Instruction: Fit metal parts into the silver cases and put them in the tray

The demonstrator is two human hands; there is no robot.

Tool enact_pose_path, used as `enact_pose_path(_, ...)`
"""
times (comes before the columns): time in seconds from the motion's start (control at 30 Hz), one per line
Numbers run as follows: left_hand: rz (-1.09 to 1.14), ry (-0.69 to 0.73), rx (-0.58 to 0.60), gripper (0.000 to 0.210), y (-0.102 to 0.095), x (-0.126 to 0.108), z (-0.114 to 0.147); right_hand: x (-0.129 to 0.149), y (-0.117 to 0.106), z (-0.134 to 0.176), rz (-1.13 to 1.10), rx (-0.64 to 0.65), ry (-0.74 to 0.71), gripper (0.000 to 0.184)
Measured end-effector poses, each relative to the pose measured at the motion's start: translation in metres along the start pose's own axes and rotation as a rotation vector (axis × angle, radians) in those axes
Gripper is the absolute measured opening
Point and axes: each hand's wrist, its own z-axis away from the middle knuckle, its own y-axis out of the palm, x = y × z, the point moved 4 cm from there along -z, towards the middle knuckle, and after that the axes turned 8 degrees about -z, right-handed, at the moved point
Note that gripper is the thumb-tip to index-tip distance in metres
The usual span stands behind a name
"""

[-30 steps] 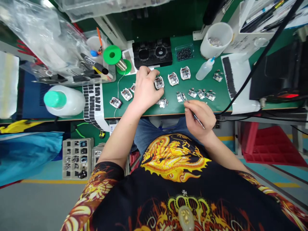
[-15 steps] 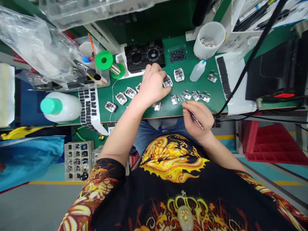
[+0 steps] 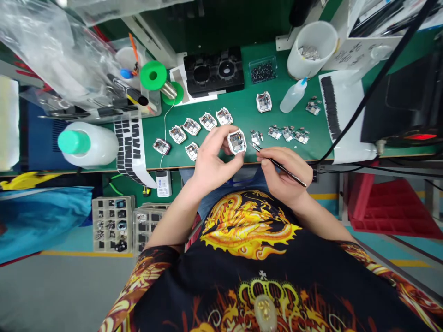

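Nothing legible: only blurred handwriting (image 3: 355,48) on the white box (image 3: 360,56), tiny print (image 3: 162,182) on the white pack (image 3: 164,188)

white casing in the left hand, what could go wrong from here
The white casing could slip from the left hand, which holds it only between thumb and fingers. The pointed tool in the right hand might scratch inside the open casing, or its tip might nudge the small board lying nearby.

an electronics workshop, with green bench (image 3: 244,107), wire spool (image 3: 153,76), tweezers (image 3: 283,168), loose circuit boards (image 3: 288,134)
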Motion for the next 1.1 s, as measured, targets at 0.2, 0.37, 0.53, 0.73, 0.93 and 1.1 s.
enact_pose_path(0.2, -0.061, 0.052, -0.051, 0.049, -0.012, -0.003, 0.011, 0.001, 0.012, 0.001, 0.041, 0.058, 0.005, 0.021)
enact_pose_path(0.37, -0.014, 0.037, -0.034, 0.05, -0.012, 0.003, 0.015, 0.005, 0.016, 0.002, 0.045, 0.062, -0.008, 0.019)
enact_pose_path(0.53, 0.056, 0.005, 0.002, 0.052, -0.008, 0.007, 0.019, 0.007, 0.017, 0.002, 0.082, 0.073, 0.019, 0.016)
enact_pose_path(0.73, 0.056, 0.024, -0.013, 0.051, -0.01, 0.005, 0.019, 0.009, 0.018, 0.002, 0.072, 0.075, -0.017, 0.018)
enact_pose_path(0.93, 0.048, 0.006, 0.001, 0.05, -0.01, 0.005, 0.019, 0.009, 0.018, 0.002, 0.106, 0.087, 0.007, 0.015)
enact_pose_path(1.1, 0.022, 0.008, -0.007, 0.05, -0.008, 0.005, 0.02, 0.007, 0.017, 0.004, 0.099, 0.074, -0.001, 0.017)
